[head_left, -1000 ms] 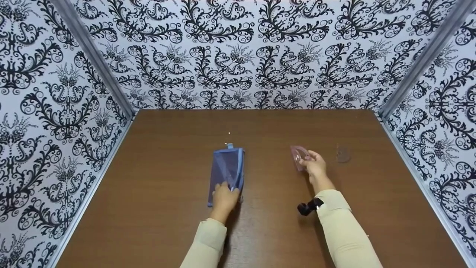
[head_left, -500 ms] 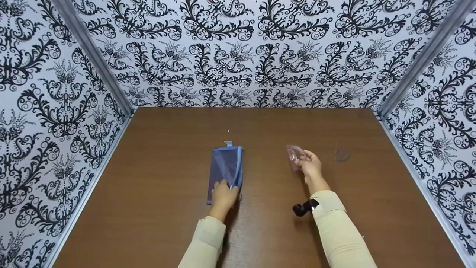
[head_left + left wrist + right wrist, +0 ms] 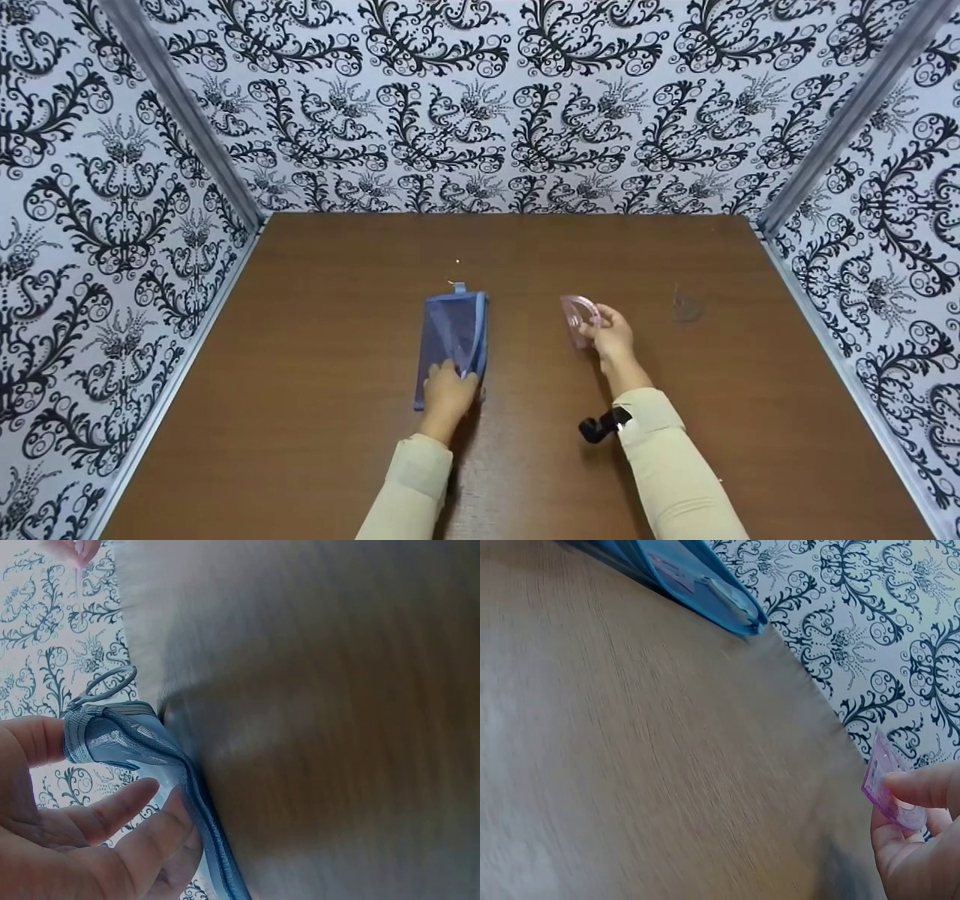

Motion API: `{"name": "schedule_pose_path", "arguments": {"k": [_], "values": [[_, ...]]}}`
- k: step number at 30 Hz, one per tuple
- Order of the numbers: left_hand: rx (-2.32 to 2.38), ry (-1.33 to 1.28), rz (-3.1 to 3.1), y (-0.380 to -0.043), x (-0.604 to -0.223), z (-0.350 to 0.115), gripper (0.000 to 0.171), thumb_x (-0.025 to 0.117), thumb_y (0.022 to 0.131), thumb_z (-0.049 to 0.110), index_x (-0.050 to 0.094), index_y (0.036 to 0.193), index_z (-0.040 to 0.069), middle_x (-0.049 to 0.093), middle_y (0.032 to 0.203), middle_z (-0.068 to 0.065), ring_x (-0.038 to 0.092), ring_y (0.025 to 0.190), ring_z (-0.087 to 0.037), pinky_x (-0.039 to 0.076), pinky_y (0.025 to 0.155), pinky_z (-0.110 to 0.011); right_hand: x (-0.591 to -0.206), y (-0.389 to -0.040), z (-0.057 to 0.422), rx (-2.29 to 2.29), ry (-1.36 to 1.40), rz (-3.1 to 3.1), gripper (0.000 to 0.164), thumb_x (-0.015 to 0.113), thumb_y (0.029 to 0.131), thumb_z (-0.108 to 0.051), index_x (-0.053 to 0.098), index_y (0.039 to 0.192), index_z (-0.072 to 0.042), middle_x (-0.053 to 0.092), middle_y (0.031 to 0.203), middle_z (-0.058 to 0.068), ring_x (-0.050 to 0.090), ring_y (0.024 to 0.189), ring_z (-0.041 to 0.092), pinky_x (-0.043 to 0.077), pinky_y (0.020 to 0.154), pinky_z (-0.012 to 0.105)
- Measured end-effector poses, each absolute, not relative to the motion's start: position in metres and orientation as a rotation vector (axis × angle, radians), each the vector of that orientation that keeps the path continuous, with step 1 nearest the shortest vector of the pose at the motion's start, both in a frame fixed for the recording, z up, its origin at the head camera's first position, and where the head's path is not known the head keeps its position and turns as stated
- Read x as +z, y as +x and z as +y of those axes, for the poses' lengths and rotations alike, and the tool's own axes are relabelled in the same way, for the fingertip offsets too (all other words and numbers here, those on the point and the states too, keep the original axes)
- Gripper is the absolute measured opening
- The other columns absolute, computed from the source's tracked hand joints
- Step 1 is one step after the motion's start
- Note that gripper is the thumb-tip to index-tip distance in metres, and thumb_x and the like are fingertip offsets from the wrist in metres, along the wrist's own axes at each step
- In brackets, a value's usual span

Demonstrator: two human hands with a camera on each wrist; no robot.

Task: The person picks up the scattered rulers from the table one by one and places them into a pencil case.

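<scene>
A blue mesh zip pouch (image 3: 452, 330) lies on the wooden table, its zipped side gaping. My left hand (image 3: 448, 390) grips the near end of that pouch; close up, fingers (image 3: 142, 840) reach into the gap along the zip. To the right, above the table, my right hand (image 3: 613, 337) pinches a pink see-through protractor (image 3: 576, 319) between thumb and fingers. The right wrist view shows the protractor (image 3: 889, 780) tilted, its lower part covered by the thumb. Inside the pouch (image 3: 705, 589), pinkish and pale shapes show through, too blurred to name.
A clear, faint flat plastic piece (image 3: 685, 307) lies on the table (image 3: 337, 465) to the right of the right hand. Patterned walls (image 3: 480, 112) close off the back and both sides. A black wrist camera (image 3: 600, 427) juts from the right sleeve.
My right hand has moved left toward the pouch, carrying the pink protractor. The left hand keeps its hold on the pouch. The head view has shifted slightly.
</scene>
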State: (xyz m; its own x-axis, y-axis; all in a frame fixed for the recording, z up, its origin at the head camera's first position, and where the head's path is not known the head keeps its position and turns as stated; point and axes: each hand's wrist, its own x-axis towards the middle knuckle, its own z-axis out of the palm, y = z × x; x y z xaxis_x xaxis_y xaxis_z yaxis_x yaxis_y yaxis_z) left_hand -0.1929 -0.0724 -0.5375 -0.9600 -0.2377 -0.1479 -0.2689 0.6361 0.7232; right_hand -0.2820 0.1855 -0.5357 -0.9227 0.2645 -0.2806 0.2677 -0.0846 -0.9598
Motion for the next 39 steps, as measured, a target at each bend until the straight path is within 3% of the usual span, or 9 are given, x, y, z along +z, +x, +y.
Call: {"name": "schedule_pose_path", "arguments": {"k": [4, 10, 17, 29, 39], "values": [[1.218, -0.432, 2.831, -0.193, -0.538, -0.072, 0.051, 0.061, 0.085, 0.025, 0.056, 0.126, -0.007, 0.052, 0.122, -0.028, 0.051, 0.109, -0.047, 0.043, 0.092, -0.055, -0.534, -0.282, 0.181, -2.231, 0.619, 2.113, 0.058, 0.059, 0.086, 0.012, 0.041, 0.14, 0.003, 0.05, 0.12, 0.018, 0.05, 0.091, 0.012, 0.044, 0.066, 0.018], [1.222, -0.444, 2.824, -0.194, -0.538, -0.072, 0.05, 0.061, 0.086, 0.025, 0.057, 0.125, -0.006, 0.052, 0.123, -0.027, 0.051, 0.11, -0.047, 0.043, 0.092, -0.055, -0.535, -0.281, 0.172, -2.255, 0.605, 2.092, 0.058, 0.06, 0.085, 0.012, 0.042, 0.139, 0.004, 0.052, 0.106, 0.009, 0.05, 0.086, 0.008, 0.044, 0.067, 0.018], [1.227, -0.457, 2.845, -0.194, -0.539, -0.072, 0.048, 0.062, 0.084, 0.024, 0.059, 0.121, -0.005, 0.054, 0.12, -0.027, 0.052, 0.107, -0.047, 0.044, 0.09, -0.054, -0.536, -0.279, 0.162, -2.265, 0.597, 2.074, 0.059, 0.061, 0.083, 0.014, 0.043, 0.139, 0.004, 0.053, 0.111, 0.015, 0.051, 0.088, 0.011, 0.045, 0.067, 0.019], [1.226, -0.459, 2.821, -0.193, -0.538, -0.072, 0.051, 0.062, 0.085, 0.026, 0.057, 0.126, -0.005, 0.052, 0.124, -0.027, 0.051, 0.11, -0.046, 0.043, 0.092, -0.054, -0.535, -0.276, 0.148, -2.249, 0.597, 2.073, 0.059, 0.061, 0.082, 0.014, 0.044, 0.138, 0.004, 0.055, 0.106, 0.01, 0.051, 0.094, 0.015, 0.045, 0.07, 0.02], [1.227, -0.445, 2.801, -0.192, -0.537, -0.072, 0.052, 0.062, 0.087, 0.026, 0.055, 0.128, -0.005, 0.05, 0.127, -0.027, 0.048, 0.115, -0.047, 0.042, 0.095, -0.054, -0.536, -0.274, 0.139, -2.29, 0.595, 2.034, 0.057, 0.059, 0.082, 0.016, 0.044, 0.136, 0.005, 0.054, 0.103, 0.011, 0.05, 0.084, 0.011, 0.043, 0.063, 0.019]]}}
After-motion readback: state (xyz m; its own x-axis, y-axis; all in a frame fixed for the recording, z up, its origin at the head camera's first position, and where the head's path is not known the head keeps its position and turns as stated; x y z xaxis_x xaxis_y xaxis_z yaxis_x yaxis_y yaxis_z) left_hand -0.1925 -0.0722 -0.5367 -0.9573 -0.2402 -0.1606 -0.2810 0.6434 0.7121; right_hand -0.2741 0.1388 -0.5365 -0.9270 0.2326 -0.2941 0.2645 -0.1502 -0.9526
